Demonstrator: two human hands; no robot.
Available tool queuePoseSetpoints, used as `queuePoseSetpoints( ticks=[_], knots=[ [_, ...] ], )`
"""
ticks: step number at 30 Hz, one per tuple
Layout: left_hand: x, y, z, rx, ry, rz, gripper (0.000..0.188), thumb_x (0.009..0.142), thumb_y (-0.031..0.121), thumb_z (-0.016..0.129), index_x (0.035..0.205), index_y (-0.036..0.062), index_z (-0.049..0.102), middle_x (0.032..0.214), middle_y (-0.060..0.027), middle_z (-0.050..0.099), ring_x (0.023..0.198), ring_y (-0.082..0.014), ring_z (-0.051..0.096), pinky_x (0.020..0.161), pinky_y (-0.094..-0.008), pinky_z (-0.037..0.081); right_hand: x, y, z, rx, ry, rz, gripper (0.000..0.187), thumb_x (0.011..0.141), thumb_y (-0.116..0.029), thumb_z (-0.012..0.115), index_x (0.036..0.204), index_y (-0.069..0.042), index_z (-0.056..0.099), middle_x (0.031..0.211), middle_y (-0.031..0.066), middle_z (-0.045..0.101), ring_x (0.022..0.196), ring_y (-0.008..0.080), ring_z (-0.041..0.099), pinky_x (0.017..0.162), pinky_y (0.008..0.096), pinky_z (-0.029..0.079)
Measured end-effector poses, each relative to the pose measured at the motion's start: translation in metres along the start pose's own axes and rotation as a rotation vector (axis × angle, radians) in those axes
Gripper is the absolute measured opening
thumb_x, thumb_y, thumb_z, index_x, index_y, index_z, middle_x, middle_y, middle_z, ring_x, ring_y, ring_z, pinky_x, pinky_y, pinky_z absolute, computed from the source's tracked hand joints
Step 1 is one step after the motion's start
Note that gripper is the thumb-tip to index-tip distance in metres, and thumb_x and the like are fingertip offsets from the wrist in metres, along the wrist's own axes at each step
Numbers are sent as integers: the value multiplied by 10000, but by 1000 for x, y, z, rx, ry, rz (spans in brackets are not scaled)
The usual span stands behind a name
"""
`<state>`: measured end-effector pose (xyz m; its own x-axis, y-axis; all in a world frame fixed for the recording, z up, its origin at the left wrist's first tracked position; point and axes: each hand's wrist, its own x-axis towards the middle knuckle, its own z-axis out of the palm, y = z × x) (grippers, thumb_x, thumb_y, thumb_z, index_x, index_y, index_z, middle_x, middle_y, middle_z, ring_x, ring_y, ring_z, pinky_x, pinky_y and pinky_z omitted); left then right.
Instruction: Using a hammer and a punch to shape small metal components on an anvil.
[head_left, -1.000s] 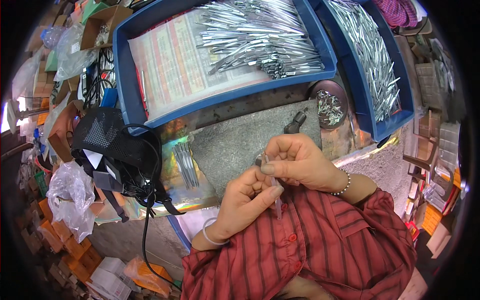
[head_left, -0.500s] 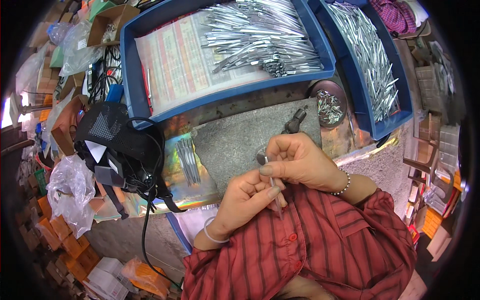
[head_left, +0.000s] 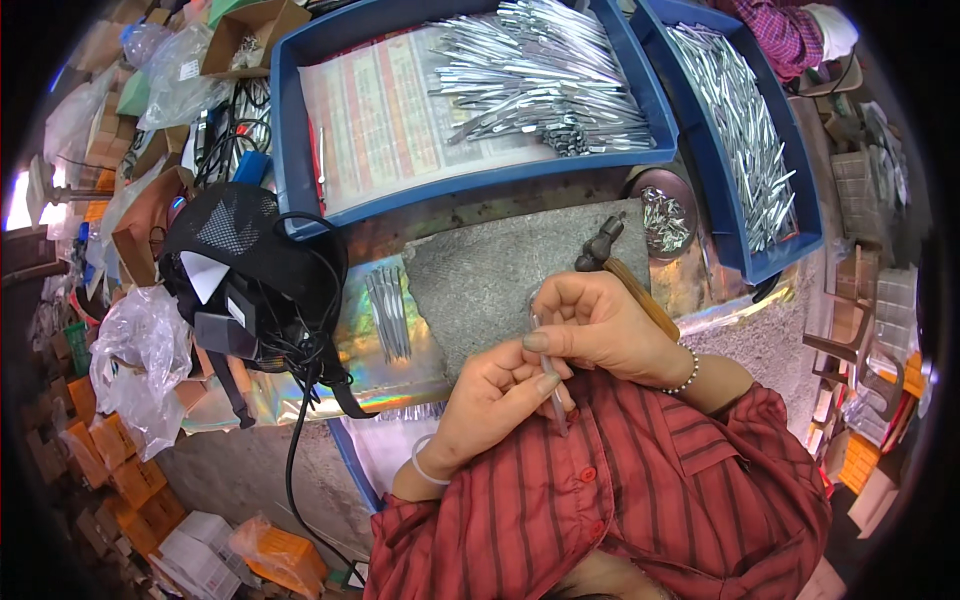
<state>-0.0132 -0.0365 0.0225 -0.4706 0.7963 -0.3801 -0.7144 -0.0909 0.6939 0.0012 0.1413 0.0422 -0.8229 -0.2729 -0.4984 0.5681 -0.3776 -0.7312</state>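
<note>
My left hand (head_left: 497,398) and my right hand (head_left: 592,325) meet in front of my striped red shirt, both closed on one slender metal piece (head_left: 557,402). It slants between my thumbs and fingertips; its upper part is partly hidden by my right fingers. Just beyond them lies a grey flat slab (head_left: 490,270). A hammer (head_left: 640,300) with a dark head and wooden handle rests at the slab's right side, next to my right hand. Left of the slab lies a small bundle of slim metal pieces (head_left: 388,315).
A large blue tray (head_left: 440,188) holds paper and a heap of slim metal pieces. Another blue tray (head_left: 806,225) with similar pieces stands right. Between tray and slab sits a round dish (head_left: 640,185) of small metal parts. A black mesh bag (head_left: 225,230) with cables lies left.
The view has shifted slightly, so the surroundings sit a little farther right. The hammer's wooden handle now shows beside my right hand. Both hands keep hold of the metal piece.
</note>
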Motion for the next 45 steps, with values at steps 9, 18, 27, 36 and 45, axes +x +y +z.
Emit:
queuePoseSetpoints(
  ticks=[9, 18, 27, 36, 45],
  knots=[
    [-7, -2, 0, 103, 24, 75, 167, 900, 57, 480, 1039, -29, 515, 817, -63, 608, 746, -94, 582, 672, -215, 478, -3, 3, 6, -48, 12, -88, 136, 815, -87, 641, 845, -41, 516, 685, -13, 531, 528, 36, 501, 424, 156, 333],
    [-18, -9, -15, -317, 191, 429, 315, 853, 90, 547, 1131, -11, 438, 901, -110, 557, 777, -189, 578, 630, -273, 496, -7, 7, 6, 73, 108, -111, 107, 834, -119, 618, 847, -45, 542, 601, -23, 491, 445, 19, 401, 394, 166, 307],
    [-32, 17, -35, -22, 490, 575, 150, 891, 110, 515, 944, -26, 551, 846, -68, 552, 743, -168, 558, 638, -260, 465, -10, 6, -1, -371, -89, -40, 197, 844, -88, 575, 1022, -13, 538, 763, 10, 563, 583, 17, 485, 475, 158, 386],
    [-14, 6, -84, 1699, 1049, 433, 157, 803, 152, 607, 926, 60, 570, 784, -117, 575, 701, -297, 591, 588, -379, 468, -33, 3, -14, -463, 136, -139, 157, 849, -70, 568, 981, 6, 530, 756, 24, 562, 568, 30, 491, 482, 165, 387],
    [-3, -4, -86, 1648, 1124, 349, 189, 798, 152, 611, 951, 54, 556, 811, -122, 557, 738, -297, 582, 594, -394, 464, -51, -32, -1, -795, -249, -689, 116, 710, -39, 647, 813, -24, 596, 795, 120, 610, 611, 206, 594, 561, 276, 489]
  ],
)
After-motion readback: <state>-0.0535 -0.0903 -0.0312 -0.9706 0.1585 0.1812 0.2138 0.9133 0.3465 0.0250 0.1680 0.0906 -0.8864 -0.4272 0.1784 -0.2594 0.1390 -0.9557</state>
